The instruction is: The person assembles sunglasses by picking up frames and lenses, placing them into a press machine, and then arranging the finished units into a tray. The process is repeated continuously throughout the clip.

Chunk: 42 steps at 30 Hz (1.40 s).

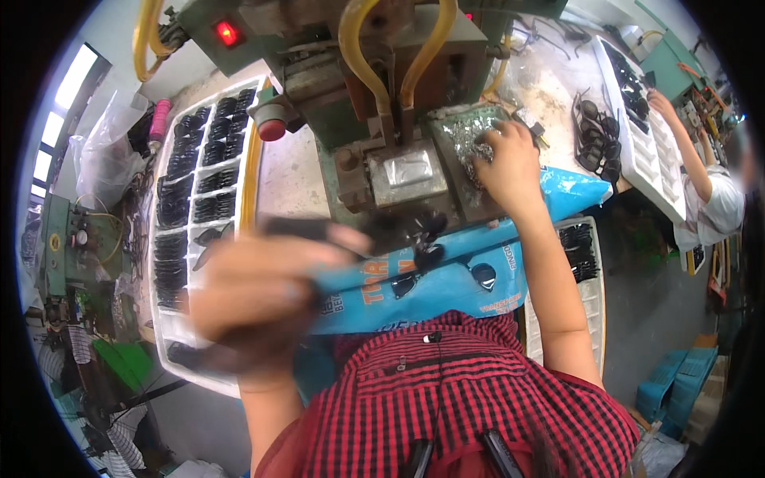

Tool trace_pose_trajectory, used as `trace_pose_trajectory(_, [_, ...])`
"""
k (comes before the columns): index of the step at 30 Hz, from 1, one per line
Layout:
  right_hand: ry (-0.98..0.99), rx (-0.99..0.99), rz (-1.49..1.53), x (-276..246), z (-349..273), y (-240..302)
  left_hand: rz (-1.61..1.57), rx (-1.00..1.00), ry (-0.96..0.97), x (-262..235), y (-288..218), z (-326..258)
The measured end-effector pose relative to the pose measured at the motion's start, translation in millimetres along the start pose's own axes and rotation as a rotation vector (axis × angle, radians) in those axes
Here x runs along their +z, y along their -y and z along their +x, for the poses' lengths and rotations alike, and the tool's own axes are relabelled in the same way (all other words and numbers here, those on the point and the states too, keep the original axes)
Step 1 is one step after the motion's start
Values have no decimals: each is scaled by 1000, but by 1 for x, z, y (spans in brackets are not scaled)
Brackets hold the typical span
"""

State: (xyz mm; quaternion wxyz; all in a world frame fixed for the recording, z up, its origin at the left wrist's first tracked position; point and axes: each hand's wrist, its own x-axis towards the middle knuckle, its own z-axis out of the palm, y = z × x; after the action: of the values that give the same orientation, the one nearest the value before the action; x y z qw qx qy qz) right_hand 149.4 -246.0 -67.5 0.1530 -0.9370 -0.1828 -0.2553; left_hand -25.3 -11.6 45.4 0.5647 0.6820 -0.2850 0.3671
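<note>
My left hand (255, 291) is raised close to the camera and blurred, its fingers closed on a dark frame piece (319, 231) that sticks out to the right. My right hand (510, 163) rests on the green press machine (382, 103), its fingertips on a crinkled foil patch (470, 131) beside the machine's silvery block (406, 171). A blue printed bag (462, 271) lies across my lap with a few dark lenses (482, 275) on it.
A white tray (199, 175) with rows of dark eyewear parts lies to my left, another tray (586, 279) at my right. A red round button (272, 128) and a red lamp (228, 33) sit on the machine. Another person's arm (685, 151) works at a far tray.
</note>
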Motion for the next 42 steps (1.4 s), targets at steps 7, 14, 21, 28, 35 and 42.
trace_pose_trajectory(7, [-198, -143, 258, 29, -9, -14, -115, -137, -269, -9, 22, -5])
trace_pose_trajectory(14, [-145, 392, 785, 3, -25, -19, 33, -103, -121, -18, 9, 26])
trace_pose_trajectory(21, [27, 277, 1290, -46, -24, 36, 183, -143, -184, -23, 55, 27])
trace_pose_trajectory(28, [5, 267, 1535, -27, -6, 107, 44, -159, -426, 1, 44, -3])
trace_pose_trajectory(35, [79, 423, 1725, -26, -11, 114, -70, -101, -468, -17, 50, 26])
trace_pose_trajectory(42, [64, 568, 1834, -38, -12, 122, -40, -111, -489, -11, 57, 26])
